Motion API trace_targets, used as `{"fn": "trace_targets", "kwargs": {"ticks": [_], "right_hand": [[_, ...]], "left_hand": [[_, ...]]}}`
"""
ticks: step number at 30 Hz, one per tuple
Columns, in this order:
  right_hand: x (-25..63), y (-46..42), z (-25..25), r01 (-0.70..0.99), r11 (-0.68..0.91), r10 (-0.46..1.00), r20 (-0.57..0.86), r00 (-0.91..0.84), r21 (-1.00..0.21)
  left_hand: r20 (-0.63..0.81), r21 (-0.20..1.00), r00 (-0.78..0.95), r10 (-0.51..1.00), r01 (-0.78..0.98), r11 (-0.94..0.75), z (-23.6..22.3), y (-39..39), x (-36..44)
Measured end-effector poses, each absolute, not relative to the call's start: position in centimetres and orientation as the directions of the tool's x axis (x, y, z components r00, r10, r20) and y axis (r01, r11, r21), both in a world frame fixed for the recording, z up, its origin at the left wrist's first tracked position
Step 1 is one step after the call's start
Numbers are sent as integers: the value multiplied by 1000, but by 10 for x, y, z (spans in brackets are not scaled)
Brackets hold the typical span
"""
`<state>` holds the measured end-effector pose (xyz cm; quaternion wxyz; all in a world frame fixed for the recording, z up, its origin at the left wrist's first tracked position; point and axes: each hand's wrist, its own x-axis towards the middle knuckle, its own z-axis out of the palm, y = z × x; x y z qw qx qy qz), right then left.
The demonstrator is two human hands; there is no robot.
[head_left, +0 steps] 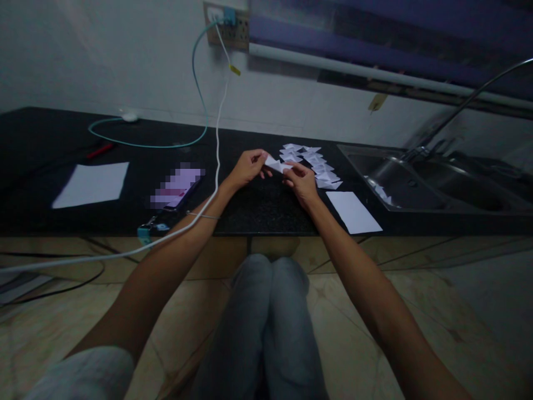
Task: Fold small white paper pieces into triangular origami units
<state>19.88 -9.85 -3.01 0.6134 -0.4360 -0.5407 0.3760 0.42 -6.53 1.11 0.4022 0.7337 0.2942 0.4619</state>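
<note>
Between my two hands is a small folded white paper boat (275, 164), raised over the dark counter. My left hand (249, 168) pinches its left end between thumb and fingers. The fingers of my right hand (301, 180) are closed on its right end. Just behind and to the right, several similar folded paper boats (318, 164) lie in two overlapping rows. A blank rectangular sheet of paper (353, 212) lies near the counter's front edge, right of my right hand.
A steel sink (400, 183) with a tall faucet (420, 149) is at the right. Leftward lie a phone (179, 186) with a strap, a larger white sheet (92, 184) and a red pen-like object (100, 150). A white cable (217, 139) crosses over my left forearm from a wall outlet (239, 32).
</note>
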Motion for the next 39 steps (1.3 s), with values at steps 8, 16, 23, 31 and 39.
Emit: {"fn": "trace_targets", "kwargs": {"ticks": [8, 16, 23, 31, 39], "right_hand": [[197, -101, -25, -89, 316, 933, 293, 211, -944], [199, -100, -31, 62, 382, 905, 387, 178, -922], [201, -99, -33, 98, 424, 891, 434, 137, -901], [200, -101, -31, 50, 442, 886, 445, 129, -896], [193, -111, -20, 166, 421, 900, 433, 41, -891]], "left_hand": [[469, 867, 359, 807, -16, -497, 8, -60, 7], [338, 915, 480, 809, 33, -402, 7, -64, 5], [329, 881, 551, 767, 113, -460, 13, -71, 0], [395, 845, 573, 718, 82, -529, 19, -78, -4], [344, 876, 604, 719, 71, -478, 14, -73, -1]]}}
